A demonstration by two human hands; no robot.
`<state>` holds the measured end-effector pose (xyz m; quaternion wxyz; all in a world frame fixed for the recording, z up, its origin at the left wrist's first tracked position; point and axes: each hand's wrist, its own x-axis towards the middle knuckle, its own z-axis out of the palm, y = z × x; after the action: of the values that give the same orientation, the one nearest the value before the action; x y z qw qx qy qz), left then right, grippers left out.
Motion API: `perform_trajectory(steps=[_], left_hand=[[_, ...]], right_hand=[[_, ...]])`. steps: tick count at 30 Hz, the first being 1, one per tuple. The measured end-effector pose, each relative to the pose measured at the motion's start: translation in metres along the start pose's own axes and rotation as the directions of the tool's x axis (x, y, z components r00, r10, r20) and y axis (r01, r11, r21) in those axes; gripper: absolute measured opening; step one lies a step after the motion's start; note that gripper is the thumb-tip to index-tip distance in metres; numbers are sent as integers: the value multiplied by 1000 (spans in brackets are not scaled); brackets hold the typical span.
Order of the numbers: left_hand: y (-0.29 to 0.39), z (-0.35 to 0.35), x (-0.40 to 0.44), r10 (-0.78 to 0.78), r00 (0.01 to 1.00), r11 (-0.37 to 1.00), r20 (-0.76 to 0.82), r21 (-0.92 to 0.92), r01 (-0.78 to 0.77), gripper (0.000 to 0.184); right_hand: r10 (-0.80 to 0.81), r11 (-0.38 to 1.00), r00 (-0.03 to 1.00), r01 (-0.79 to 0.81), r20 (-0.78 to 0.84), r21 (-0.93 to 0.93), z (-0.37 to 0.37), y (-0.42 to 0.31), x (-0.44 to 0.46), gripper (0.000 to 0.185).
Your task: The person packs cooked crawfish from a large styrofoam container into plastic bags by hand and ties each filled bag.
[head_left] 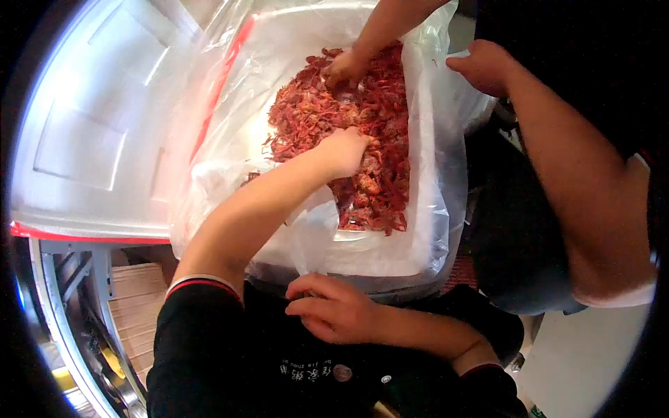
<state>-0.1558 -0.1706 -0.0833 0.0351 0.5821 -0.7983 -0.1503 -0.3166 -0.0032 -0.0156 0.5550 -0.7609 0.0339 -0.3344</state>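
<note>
A heap of red crayfish (390,118) fills much of a white foam box (397,263) lined with clear plastic. My left hand (345,152) reaches into the heap from the left, its fingers curled around crayfish; the fingertips are partly hidden. Close to my body, my right hand (331,308) is closed on the lower end of a clear plastic bag (310,240), which stretches up over the near edge of the box. The bag's contents, if any, cannot be made out.
A co-worker stands at the right. One of that person's hands (346,67) is in the far crayfish, the other hand (484,67) beside the liner (440,90). A white foam lid (97,153) with red tape lies left, above cardboard (136,306) and a metal frame (101,272).
</note>
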Motion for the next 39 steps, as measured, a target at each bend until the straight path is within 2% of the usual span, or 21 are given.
perform_trajectory(steps=[2,5,7,9,11,13,14,17,19,21,23,24,25,26,27,29,30,31,32,36,39], left_hand=[[5,12,4,-99,994,995,39,11,98,28],[3,5,-1,-89,985,995,150,-25,93,29],[-6,0,-3,-77,984,993,161,-75,90,27],[-8,-7,-4,-118,991,971,62,-201,129,28],[-3,5,5,-129,985,969,114,-197,150,28],[6,25,9,-184,982,981,30,-50,185,33],[4,37,14,-226,968,971,108,98,216,35],[4,34,23,-209,951,978,228,67,199,40],[9,11,8,-172,964,985,202,52,164,39],[11,-3,-6,-215,976,975,-22,-60,213,38],[-1,-16,-14,-194,979,980,-61,-50,191,34],[-6,-27,-21,-254,967,917,-25,-323,233,33],[-12,-35,-30,-303,953,780,22,-569,261,32],[-19,-38,-41,-291,956,547,43,-812,203,30],[-17,-54,-56,-314,949,412,34,-896,168,26],[-18,-75,-87,-403,897,24,183,-977,211,24],[1,-97,-103,-507,843,-79,180,-983,163,25],[-22,-98,-116,-392,898,-2,201,-976,218,31],[-34,-95,-130,-406,891,-54,204,-979,199,32],[-15,-103,-167,-371,897,-124,242,-970,210,29],[1,-88,-168,-353,836,-86,420,-905,418,25]], right_hand=[[-10,1000,1000,10,-21,2,-4,3,-1,26],[-22,1000,997,22,-70,-1,-8,9,-3,26],[-31,999,995,30,-90,-12,-10,11,-4,25],[-8,999,996,10,-86,30,-9,10,-4,25],[-16,1000,996,19,-92,24,-6,12,-3,25],[-27,1000,996,28,-90,12,-5,14,-2,25],[-26,1000,996,26,-80,-2,-4,14,-1,25],[4,1000,997,-5,-80,-13,-5,12,-2,24],[28,1000,997,-28,-78,-8,-8,10,-2,24],[73,997,983,-71,-167,15,-16,10,1,20],[104,995,971,-103,-216,15,-25,8,5,19],[138,990,954,-139,-267,16,-29,8,7,18],[132,991,957,-131,-256,20,-32,12,8,18],[143,989,927,-147,-347,15,-33,19,7,17],[151,987,888,-163,-435,11,-34,24,7,17],[338,933,785,-204,-520,297,-37,26,11,17],[400,898,746,-203,-532,390,-38,26,14,17],[448,840,678,-94,-583,535,-41,23,20,18],[508,758,603,27,-616,651,-43,19,26,20],[414,825,620,55,-667,563,-37,2,48,21],[334,869,712,22,-618,495,-25,-6,51,23]])
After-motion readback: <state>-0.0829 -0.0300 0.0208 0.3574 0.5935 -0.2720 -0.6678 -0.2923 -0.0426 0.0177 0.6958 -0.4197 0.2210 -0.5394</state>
